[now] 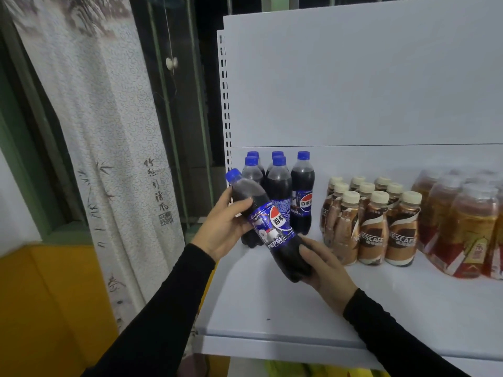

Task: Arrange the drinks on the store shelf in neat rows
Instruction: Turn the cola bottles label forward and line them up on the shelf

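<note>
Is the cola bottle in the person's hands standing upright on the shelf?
No, the cola bottle is tilted, held above the shelf by both hands.

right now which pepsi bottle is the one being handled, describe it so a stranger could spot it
On the white shelf, find the blue-capped Pepsi bottles at the left. In front of them, the held Pepsi bottle is gripped by the left hand and right hand; it alone is tilted.

Pepsi bottles standing on the shelf (272,295): I count five (302,191).
Pepsi bottle in my hands: one (272,227), my left hand (223,224) near its neck, my right hand (324,262) at its base.
Nescafé bottles: nine (373,227).
Tea bottles: blurred, I cannot count them (462,227).
</note>
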A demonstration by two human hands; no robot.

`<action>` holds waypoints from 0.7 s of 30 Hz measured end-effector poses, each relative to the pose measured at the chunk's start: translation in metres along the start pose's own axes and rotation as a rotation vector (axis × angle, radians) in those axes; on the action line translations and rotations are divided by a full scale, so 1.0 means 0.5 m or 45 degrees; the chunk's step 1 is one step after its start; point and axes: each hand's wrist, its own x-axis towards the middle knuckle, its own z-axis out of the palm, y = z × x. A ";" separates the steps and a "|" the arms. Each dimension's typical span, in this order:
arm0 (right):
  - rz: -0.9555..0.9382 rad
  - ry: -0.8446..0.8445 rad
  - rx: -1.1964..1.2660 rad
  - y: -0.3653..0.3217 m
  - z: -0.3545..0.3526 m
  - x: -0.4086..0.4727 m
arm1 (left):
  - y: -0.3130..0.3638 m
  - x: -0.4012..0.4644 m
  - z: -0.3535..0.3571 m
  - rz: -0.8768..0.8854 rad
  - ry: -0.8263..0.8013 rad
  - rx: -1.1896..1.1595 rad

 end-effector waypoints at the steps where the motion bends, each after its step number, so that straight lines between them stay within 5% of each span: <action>1: 0.019 0.007 0.040 0.004 0.000 0.002 | -0.005 -0.002 -0.006 0.000 0.014 0.024; 12: -0.098 -0.110 -0.365 0.017 -0.007 0.002 | -0.024 -0.008 0.006 0.115 0.289 0.202; 21: 0.078 -0.213 0.039 0.008 0.000 -0.001 | -0.022 -0.020 0.021 -0.028 0.085 0.088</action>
